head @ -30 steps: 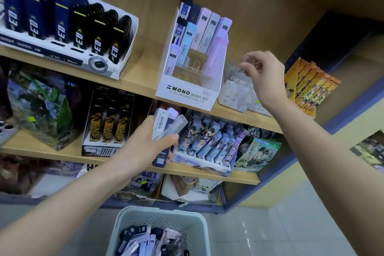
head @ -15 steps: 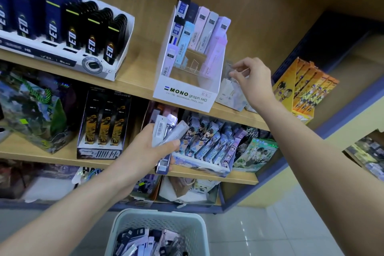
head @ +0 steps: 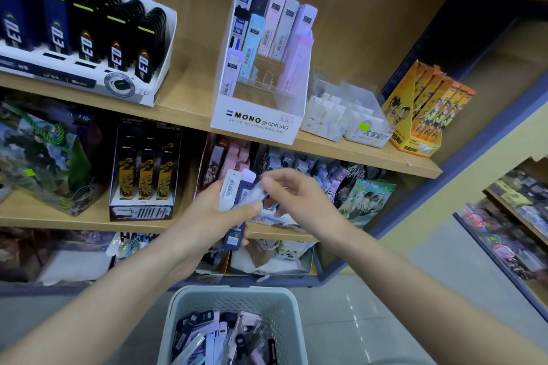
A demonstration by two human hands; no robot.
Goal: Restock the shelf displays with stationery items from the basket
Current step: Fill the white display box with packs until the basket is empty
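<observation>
The right hand [head: 299, 198] has left the clear boxes [head: 347, 115] toward the right end of the upper shelf [head: 189, 98] and come down in front of the middle shelf [head: 89, 219]. Its fingertips now meet the top of the lead cases [head: 234, 190] held in the left hand [head: 207, 216]; blur hides whether they pinch one

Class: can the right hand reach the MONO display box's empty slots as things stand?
Probably yes: the MONO display box stands open at the shelf edge, with nothing between it and the right hand.
</observation>
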